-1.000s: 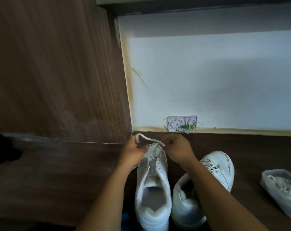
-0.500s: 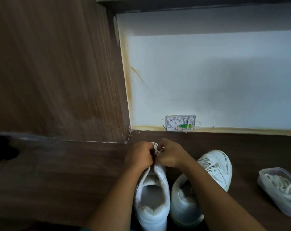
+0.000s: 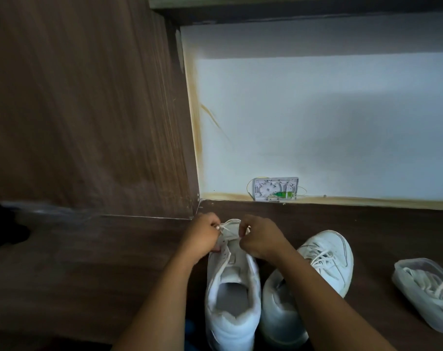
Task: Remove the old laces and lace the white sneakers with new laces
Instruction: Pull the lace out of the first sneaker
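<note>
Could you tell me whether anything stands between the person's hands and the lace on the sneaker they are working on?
Nothing visible does. The left hand and the right hand both pinch the lace at the toe end of the sneaker. The second sneaker lies to its right, apart from both hands.

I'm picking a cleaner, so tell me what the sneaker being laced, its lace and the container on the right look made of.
Sneaker: smooth white leather or a synthetic imitation, with a soft sheen and stitched panels.
Lace: flat woven fabric, off-white, and it bends limply.
Container: probably translucent plastic, since more laces show through its cloudy wall.
</note>
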`<state>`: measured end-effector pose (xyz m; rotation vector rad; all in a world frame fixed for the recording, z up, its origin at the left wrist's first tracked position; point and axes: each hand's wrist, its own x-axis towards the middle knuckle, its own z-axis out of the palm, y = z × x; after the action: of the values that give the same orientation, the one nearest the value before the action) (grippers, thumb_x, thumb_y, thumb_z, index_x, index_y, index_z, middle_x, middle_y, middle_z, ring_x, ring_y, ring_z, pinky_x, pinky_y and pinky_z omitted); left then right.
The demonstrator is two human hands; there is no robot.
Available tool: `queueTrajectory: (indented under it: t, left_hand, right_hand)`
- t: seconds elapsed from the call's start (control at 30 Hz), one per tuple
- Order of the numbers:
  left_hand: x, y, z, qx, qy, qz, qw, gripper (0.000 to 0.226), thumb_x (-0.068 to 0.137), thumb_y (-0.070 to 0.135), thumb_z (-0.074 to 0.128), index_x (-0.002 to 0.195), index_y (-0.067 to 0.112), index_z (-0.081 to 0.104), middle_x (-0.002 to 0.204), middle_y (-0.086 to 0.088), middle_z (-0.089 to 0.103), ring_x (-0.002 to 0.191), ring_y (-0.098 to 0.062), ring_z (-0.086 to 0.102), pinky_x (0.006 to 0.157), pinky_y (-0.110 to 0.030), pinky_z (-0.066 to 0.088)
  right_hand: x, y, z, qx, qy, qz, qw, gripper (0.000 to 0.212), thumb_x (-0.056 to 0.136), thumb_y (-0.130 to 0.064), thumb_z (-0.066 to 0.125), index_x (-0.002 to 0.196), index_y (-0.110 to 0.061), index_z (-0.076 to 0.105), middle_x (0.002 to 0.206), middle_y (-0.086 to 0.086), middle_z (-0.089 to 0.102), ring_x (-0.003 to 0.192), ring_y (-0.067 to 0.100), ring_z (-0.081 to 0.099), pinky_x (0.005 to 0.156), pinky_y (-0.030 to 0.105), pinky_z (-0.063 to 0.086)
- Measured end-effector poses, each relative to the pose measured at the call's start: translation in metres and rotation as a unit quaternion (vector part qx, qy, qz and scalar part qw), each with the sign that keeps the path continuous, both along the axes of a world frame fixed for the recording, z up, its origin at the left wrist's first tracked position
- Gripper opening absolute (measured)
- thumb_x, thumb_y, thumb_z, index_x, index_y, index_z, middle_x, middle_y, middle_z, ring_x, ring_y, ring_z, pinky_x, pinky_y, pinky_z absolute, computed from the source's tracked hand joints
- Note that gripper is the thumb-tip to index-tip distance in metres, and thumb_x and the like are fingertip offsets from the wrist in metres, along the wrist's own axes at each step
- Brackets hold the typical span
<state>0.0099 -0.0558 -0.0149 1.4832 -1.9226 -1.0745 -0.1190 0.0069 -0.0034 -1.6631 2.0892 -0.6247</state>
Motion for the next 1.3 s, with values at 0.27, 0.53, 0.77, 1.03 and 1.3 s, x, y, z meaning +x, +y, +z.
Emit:
queueTrajectory:
  t: [0.27, 0.53, 0.77, 1.03, 1.3]
  left_hand:
    - [0.005, 0.006, 0.005, 0.088, 0.139, -0.022, 0.986, 0.027, 0.089, -0.008, 0.043, 0.083, 0.017, 0.05, 0.078, -0.003, 0.046, 0.072, -0.015, 0.048, 0.071, -0.036, 0.052]
    - [-0.004, 0.011, -0.004, 0.05, 0.171, -0.082, 0.981, 0.032, 0.084, -0.009, 0.058, 0.065, 0.016, 0.062, 0.046, 0.01, 0.053, 0.045, -0.003, 0.043, 0.044, -0.014, 0.034]
    - [-0.012, 0.015, -0.002, 0.046, 0.192, -0.087, 0.976, 0.021, 0.082, -0.005, 0.065, 0.076, 0.015, 0.066, 0.06, 0.005, 0.061, 0.051, 0.001, 0.053, 0.053, -0.014, 0.042]
    - [-0.018, 0.018, 0.006, 0.119, 0.267, 0.034, 0.956, 0.014, 0.089, 0.008, 0.062, 0.076, 0.014, 0.064, 0.065, 0.002, 0.06, 0.057, -0.003, 0.051, 0.045, -0.017, 0.035]
    - [-0.007, 0.015, 0.003, 0.18, 0.235, 0.016, 0.955, 0.035, 0.084, -0.015, 0.048, 0.104, 0.009, 0.064, 0.071, -0.005, 0.059, 0.057, -0.012, 0.05, 0.048, -0.02, 0.036]
  right_hand:
    - [0.007, -0.011, -0.011, -0.057, 0.109, -0.049, 0.991, 0.022, 0.081, -0.017, 0.054, 0.09, -0.018, 0.073, 0.1, 0.003, 0.064, 0.093, 0.025, 0.065, 0.068, 0.026, 0.046]
    - [0.008, -0.013, 0.019, -0.214, -0.225, -0.028, 0.95, 0.014, 0.083, -0.008, 0.069, 0.069, -0.012, 0.071, 0.068, -0.007, 0.063, 0.066, 0.007, 0.06, 0.067, 0.022, 0.047]
    - [0.003, -0.007, 0.02, -0.178, -0.325, -0.026, 0.928, 0.026, 0.083, -0.004, 0.068, 0.065, -0.024, 0.069, 0.065, -0.004, 0.068, 0.062, 0.007, 0.061, 0.066, 0.026, 0.05]
    - [-0.013, -0.007, 0.007, -0.049, -0.031, 0.016, 0.998, 0.017, 0.08, -0.006, 0.065, 0.094, -0.01, 0.074, 0.085, 0.001, 0.069, 0.081, 0.011, 0.059, 0.072, 0.022, 0.043]
    - [-0.001, -0.011, 0.009, -0.174, -0.129, -0.011, 0.976, 0.012, 0.079, -0.012, 0.074, 0.069, -0.006, 0.071, 0.06, -0.001, 0.062, 0.051, -0.003, 0.05, 0.053, 0.011, 0.037]
